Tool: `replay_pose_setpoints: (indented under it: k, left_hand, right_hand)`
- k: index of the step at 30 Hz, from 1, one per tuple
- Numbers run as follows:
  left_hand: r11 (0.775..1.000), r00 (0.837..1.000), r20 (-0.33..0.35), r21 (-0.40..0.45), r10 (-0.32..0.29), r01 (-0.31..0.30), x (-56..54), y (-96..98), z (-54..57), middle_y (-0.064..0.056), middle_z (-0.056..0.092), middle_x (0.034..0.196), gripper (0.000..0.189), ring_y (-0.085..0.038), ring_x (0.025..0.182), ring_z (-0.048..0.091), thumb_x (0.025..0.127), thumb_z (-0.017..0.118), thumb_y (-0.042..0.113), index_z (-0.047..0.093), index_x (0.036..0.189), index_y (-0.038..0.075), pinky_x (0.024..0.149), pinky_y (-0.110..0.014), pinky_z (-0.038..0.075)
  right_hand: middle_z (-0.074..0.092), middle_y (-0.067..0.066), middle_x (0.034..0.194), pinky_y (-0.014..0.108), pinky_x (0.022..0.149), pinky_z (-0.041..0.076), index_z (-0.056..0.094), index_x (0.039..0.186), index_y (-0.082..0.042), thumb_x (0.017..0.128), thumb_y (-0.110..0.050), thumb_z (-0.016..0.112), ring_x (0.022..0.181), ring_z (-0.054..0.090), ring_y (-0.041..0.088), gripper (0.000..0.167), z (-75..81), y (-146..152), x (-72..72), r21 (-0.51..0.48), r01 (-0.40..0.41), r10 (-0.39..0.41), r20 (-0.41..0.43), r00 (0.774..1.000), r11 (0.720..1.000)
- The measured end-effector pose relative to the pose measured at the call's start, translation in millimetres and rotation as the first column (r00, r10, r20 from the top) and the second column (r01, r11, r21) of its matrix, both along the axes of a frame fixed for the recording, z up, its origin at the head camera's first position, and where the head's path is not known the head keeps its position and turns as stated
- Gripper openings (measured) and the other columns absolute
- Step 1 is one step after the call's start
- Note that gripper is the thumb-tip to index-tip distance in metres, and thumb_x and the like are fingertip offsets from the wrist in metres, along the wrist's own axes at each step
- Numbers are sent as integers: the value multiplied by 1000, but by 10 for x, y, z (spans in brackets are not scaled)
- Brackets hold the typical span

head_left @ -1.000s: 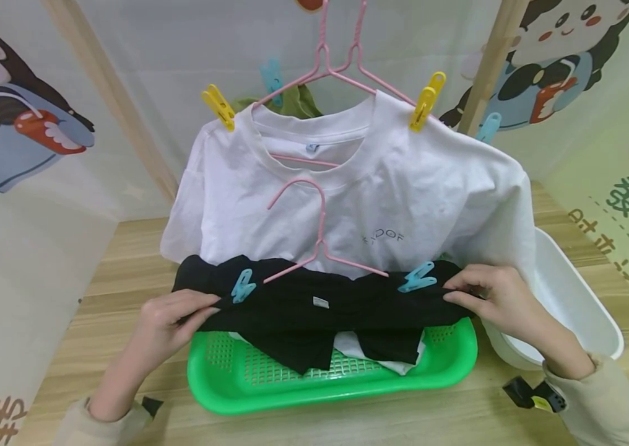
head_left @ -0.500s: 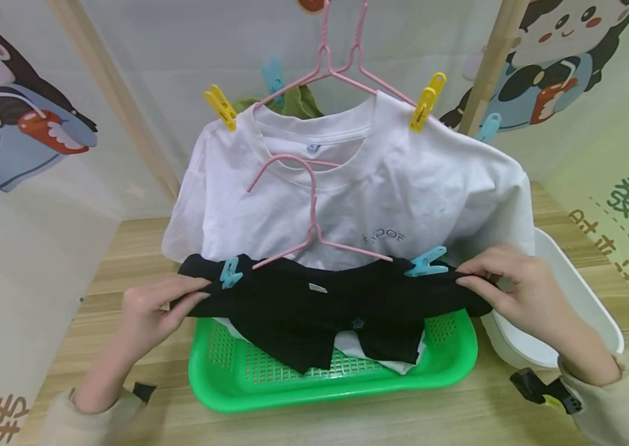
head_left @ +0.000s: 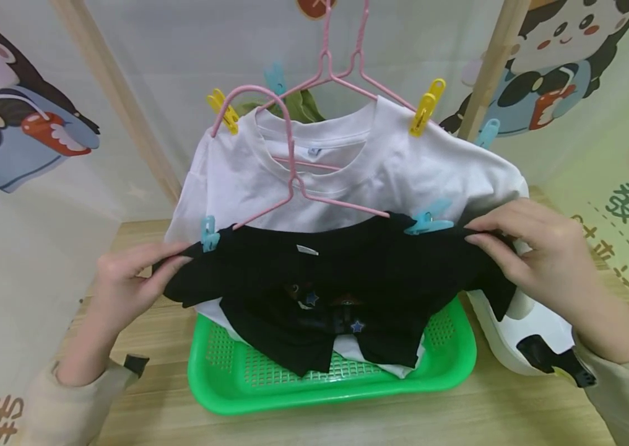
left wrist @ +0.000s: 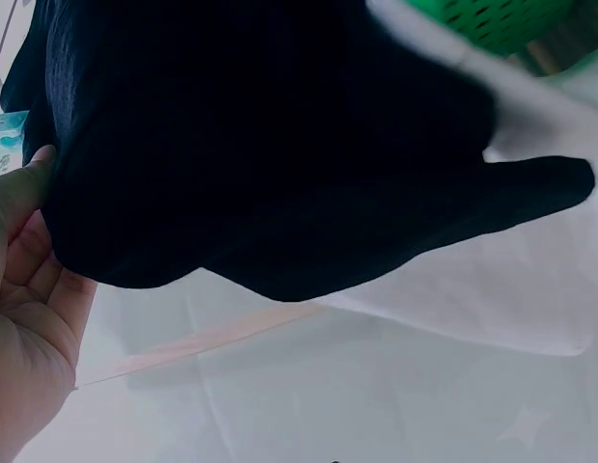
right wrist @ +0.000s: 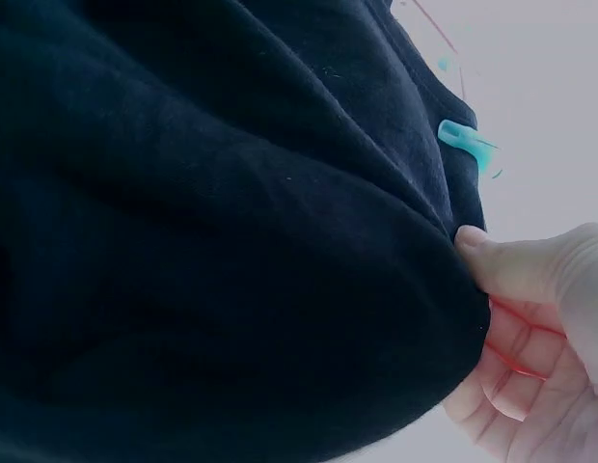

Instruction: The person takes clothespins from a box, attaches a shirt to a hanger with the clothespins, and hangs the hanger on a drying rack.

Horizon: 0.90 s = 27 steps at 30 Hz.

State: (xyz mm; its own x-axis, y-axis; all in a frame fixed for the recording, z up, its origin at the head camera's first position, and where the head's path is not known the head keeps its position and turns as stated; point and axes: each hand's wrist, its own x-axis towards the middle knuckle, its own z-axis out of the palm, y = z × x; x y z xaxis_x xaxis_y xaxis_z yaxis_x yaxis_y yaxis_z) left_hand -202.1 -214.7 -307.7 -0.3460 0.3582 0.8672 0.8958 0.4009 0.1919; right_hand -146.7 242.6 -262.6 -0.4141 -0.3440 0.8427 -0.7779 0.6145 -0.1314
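Note:
A black T-shirt (head_left: 314, 272) with a white neck label and a printed front hangs on a pink wire hanger (head_left: 290, 136). Light-blue clothespins, a left one (head_left: 210, 238) and a right one (head_left: 428, 225), clip its shoulders to the hanger. My left hand (head_left: 130, 279) pinches the left shoulder's outer end between thumb and fingers. On the other side my right hand (head_left: 537, 244) pinches the right shoulder just outside the clothespin; in the right wrist view its thumb (right wrist: 511, 265) lies on the cloth. The shirt's lower part drapes over the green basket (head_left: 314, 399).
Behind, a white T-shirt (head_left: 448, 167) hangs on another pink hanger, with yellow clothespins (head_left: 427, 106) at its shoulders. Olive cloth (head_left: 303, 106) shows behind it. White cloth (head_left: 350, 348) lies in the basket. A white tub (head_left: 498, 350) stands at the right, partly behind my right arm.
Both hands have spread apart and risen, pulling the black T-shirt's shoulders wider and up. The hanger's hook has moved up and left, and more of the printed front shows.

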Motion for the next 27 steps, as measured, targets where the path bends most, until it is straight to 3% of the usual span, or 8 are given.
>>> replay_pose_setpoints:
  k: [9, 11, 15, 17, 20, 27]
  left_hand:
    - [997, 999, 0, 65, 52, -52, -193, 54, 311, -19, 69, 75, 46, 11, 80, 59, 87, 65, 39, 72, 82, -6, 68, -7, 43]
    - [995, 998, 16, 77, 61, -62, -232, 63, 368, -21, 68, 76, 45, 10, 80, 59, 87, 66, 37, 72, 83, -7, 70, -8, 43]
    - [991, 995, 55, 94, 88, -92, -296, 77, 492, -21, 68, 79, 18, 8, 81, 60, 82, 72, 10, 72, 86, -8, 73, -11, 44]
    - [989, 992, 68, 94, 111, -117, -329, 90, 568, -20, 69, 80, 11, 7, 80, 59, 76, 73, -6, 72, 86, -8, 74, -12, 44]
    - [982, 987, 59, 104, 149, -155, -394, 129, 694, -21, 69, 80, 21, 9, 79, 58, 68, 72, -18, 72, 86, -8, 72, -11, 43]
    - [967, 975, 42, 123, 220, -224, -581, 218, 925, -21, 68, 81, 17, 13, 77, 54, 71, 73, -15, 72, 86, -7, 69, -10, 40]
  right_hand:
    - [65, 15, 72, 7, 71, 34, 70, 81, 3, 92, -46, 55, 64, 48, 20, 52, 225, -45, -48, -56, 118, -119, -18, 993, 991]
    - [65, 16, 72, 7, 72, 33, 70, 82, 4, 91, -38, 61, 65, 48, 22, 45, 273, -64, -67, -78, 140, -142, -26, 989, 987]
    - [65, 18, 74, 8, 72, 33, 70, 83, 6, 80, -6, 73, 67, 50, 27, 13, 359, -103, -108, -126, 163, -171, -52, 984, 979]
    - [66, 19, 74, 9, 73, 33, 70, 83, 7, 72, 8, 74, 68, 51, 28, 12, 406, -119, -128, -144, 170, -181, -65, 981, 975]
    - [65, 20, 73, 10, 71, 33, 70, 81, 7, 71, 10, 74, 66, 49, 29, 11, 485, -135, -169, -181, 183, -201, -87, 976, 966]
    - [65, 19, 70, 10, 68, 31, 71, 78, 5, 77, 1, 72, 64, 47, 29, 4, 660, -129, -299, -206, 249, -276, -110, 955, 946]
